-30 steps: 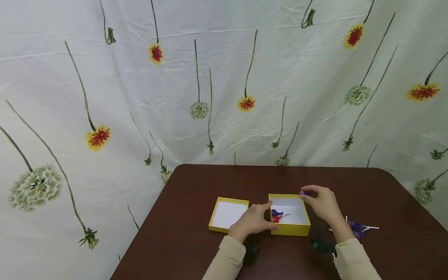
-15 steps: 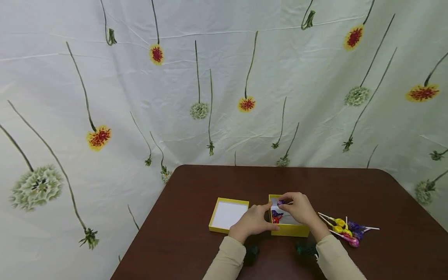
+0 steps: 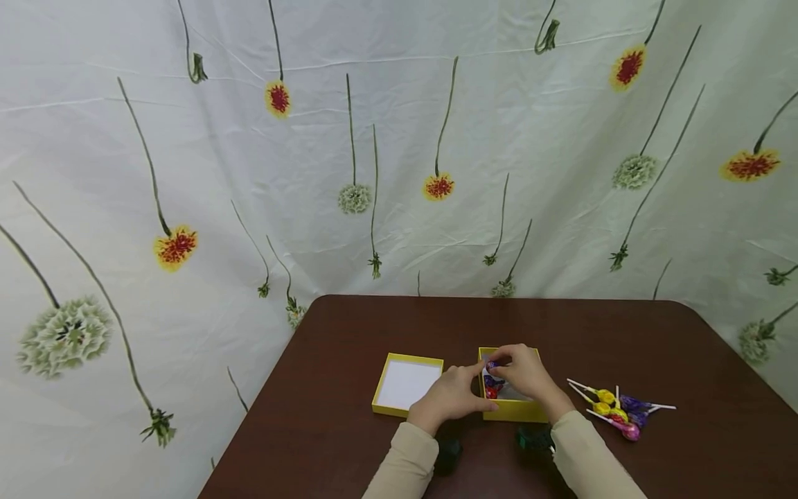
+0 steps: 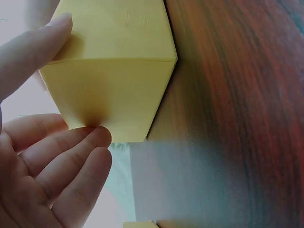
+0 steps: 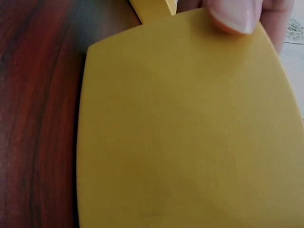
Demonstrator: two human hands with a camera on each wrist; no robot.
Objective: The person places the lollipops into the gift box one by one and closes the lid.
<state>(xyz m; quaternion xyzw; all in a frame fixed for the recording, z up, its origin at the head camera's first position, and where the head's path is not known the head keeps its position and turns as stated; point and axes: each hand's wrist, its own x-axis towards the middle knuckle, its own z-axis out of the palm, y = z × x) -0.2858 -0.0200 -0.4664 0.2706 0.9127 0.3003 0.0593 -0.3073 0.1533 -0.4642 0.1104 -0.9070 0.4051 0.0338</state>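
Note:
An uncovered yellow box (image 3: 514,412) with a white inside stands on the brown table. My left hand (image 3: 450,396) holds its left end, thumb on the front wall and fingers along the side; the left wrist view shows these fingertips against the yellow wall (image 4: 114,90). My right hand (image 3: 525,374) reaches over the box and pinches a purple-wrapped lollipop (image 3: 491,365) near the left inner side. Just below it, a purple lollipop (image 3: 493,381) and a red one (image 3: 492,392) lie in the box. In the right wrist view the box's front wall (image 5: 180,128) hides the right hand's fingers.
A yellow box lid (image 3: 408,382), white inside up, lies left of the box. Several lollipops (image 3: 617,410), yellow, purple, pink and red, lie in a pile to the right. Behind the table (image 3: 374,319) hangs a flower-printed cloth (image 3: 399,152).
My right hand has moved left from beyond the box's right rim to over its left inside, carrying the purple lollipop. The left hand has stayed at the box.

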